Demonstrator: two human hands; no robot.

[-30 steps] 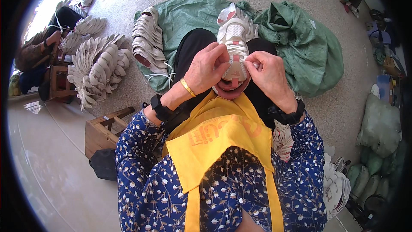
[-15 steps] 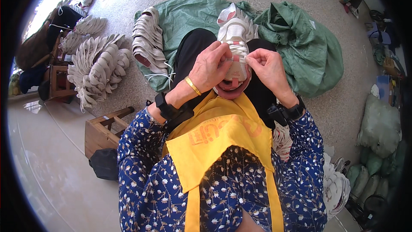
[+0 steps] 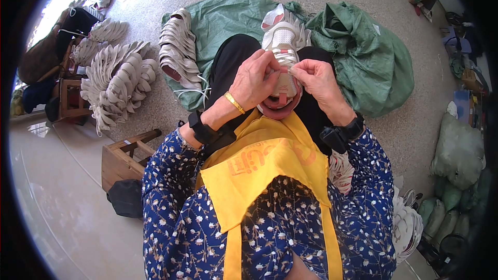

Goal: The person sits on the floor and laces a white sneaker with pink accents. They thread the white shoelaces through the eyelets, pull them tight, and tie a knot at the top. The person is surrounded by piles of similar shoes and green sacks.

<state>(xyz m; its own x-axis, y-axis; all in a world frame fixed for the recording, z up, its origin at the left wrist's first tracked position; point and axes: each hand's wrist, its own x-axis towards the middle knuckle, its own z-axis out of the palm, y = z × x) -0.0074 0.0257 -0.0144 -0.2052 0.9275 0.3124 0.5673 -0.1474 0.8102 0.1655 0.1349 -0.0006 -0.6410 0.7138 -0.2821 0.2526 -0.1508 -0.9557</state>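
A white and pink sports shoe (image 3: 280, 41) rests on my lap, toe pointing away from me. My left hand (image 3: 255, 79) grips its left side near the tongue, fingers pinched on the lacing. My right hand (image 3: 318, 79) pinches the lacing from the right side, fingertips nearly meeting the left ones. Both wrists wear black bands, and the left one also has a gold bangle (image 3: 234, 102). A yellow apron (image 3: 270, 166) covers my blue flowered top.
A green sack (image 3: 368, 57) lies spread on the floor beyond my knees. Rows of pale shoe parts (image 3: 179, 46) lie on it, with more piles (image 3: 116, 80) at left. A wooden stool (image 3: 122, 158) stands by my left side. More shoes (image 3: 407, 225) are stacked at lower right.
Both hands have drawn closer together on the shoe's lacing, with the fingertips now almost touching. The shoe stays on my lap.
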